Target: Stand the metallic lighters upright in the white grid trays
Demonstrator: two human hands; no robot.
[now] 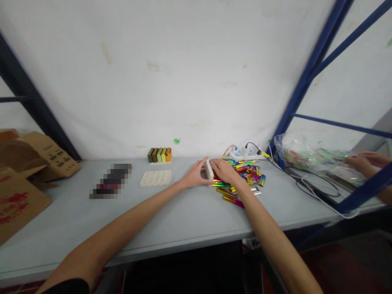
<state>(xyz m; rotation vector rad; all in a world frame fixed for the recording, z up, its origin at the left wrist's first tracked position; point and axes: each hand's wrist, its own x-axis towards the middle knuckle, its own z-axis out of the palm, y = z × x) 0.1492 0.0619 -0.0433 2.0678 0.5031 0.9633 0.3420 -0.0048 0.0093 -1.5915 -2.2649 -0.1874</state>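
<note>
My left hand (pixel 197 175) is closed around a small white holder (pixel 209 169), stood on edge at the left side of a pile. Fingers and thumb wrap its two ends. My right hand (pixel 223 170) is bent against the holder's right face, fingers curled; what they hold, if anything, is hidden. Under and beyond it lies the pile of shiny metallic tubes (pixel 249 173) in gold, green, pink and blue. A white tray with rows of round hollows (pixel 156 178) lies flat left of my left hand. Behind it stands a holder filled with upright green, brown and yellow tubes (pixel 159 155).
Open cardboard boxes (pixel 45 153) stand at the left. A pixelated dark object (pixel 112 181) lies near them. A power strip (pixel 245 153) with cables sits behind the pile. On the right, past a blue frame post (pixel 301 85), another person's hands (pixel 363 161) are near clear plastic bags (pixel 301 151).
</note>
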